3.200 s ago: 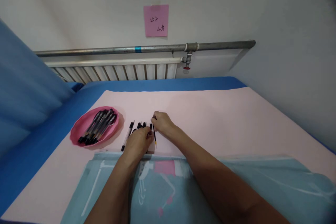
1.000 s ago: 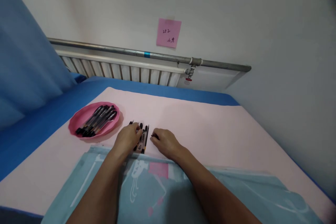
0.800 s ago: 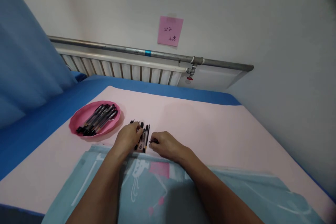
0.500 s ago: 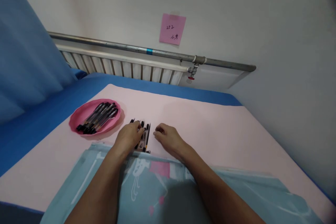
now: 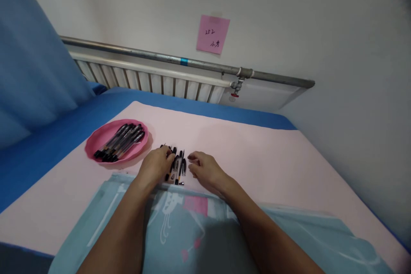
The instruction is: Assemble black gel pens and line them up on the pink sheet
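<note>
Pink dish (image 5: pixel 100 136), left of frame: holds black pens (image 5: pixel 123 140). Pen parts (image 5: pixel 179 169), centre. Left hand (image 5: pixel 155 165) at them: grip cannot be told. Right hand (image 5: pixel 206 168), just beside: released.

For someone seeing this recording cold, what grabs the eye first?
The bright pink dish heaped with dark pens, on the pale pink cover at the left. Next, the loose pens and pen pieces by the left hand and right hand. Higher up, a handwritten pink note on the wall above the metal pipe.
</note>
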The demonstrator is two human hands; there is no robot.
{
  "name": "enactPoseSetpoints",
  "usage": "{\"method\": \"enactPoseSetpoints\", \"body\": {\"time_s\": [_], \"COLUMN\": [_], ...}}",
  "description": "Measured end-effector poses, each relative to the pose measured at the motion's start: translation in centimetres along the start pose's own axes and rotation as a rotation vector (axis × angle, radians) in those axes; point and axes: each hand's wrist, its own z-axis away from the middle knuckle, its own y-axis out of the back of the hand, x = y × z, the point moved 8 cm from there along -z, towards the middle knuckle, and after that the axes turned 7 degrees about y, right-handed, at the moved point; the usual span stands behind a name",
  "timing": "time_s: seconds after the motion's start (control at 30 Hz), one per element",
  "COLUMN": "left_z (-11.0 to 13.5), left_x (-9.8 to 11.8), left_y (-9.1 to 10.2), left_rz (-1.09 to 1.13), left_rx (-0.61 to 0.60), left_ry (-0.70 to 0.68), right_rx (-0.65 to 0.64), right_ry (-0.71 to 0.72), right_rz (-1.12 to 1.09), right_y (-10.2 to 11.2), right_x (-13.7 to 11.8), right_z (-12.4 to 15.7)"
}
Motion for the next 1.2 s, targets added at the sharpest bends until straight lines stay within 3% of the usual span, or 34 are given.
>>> {"method": "enactPoseSetpoints", "body": {"time_s": [0.13,0.23,0.37,0.6,0.77,0.93,1.03,1.2], "left_z": [0.0,0.0,-0.2,-0.2,0.1,0.7,0.1,-1.9], "left_x": [-0.2,-0.5,-1.1,-4.0,-5.7,-10.3,-11.4,-9.9], "left_y": [0.2,0.4,0.7,4.3,5.7,7.9,8.1,6.9], "left_rz": [0.029,0.047,0.068,0.312,0.364,0.341,0.225,0.004], "left_rx": [-0.003,0.009,0.029,0.339,0.442,0.632,0.606,0.454], "left_ry": [0.011,0.028,0.041,0.133,0.192,0.398,0.45,0.418], "right_rx": [-0.078,-0.161,-0.201,-0.171,-0.144,-0.057,-0.058,-0.062], "right_ry": [0.038,0.163,0.222,0.227,0.277,0.176,0.173,0.224], "right_rz": [0.181,0.306,0.364,0.36,0.331,0.304,0.297,0.293], "right_y": [0.2,-0.1,-0.4,-0.2,0.1,1.0,1.0,1.1], "right_x": [-0.6,-2.2,-2.9,-2.5,-3.0,-1.7,-1.5,-1.7], "right_z": [0.3,0.7,0.9,0.8,0.6,0.0,0.0,0.1]}}
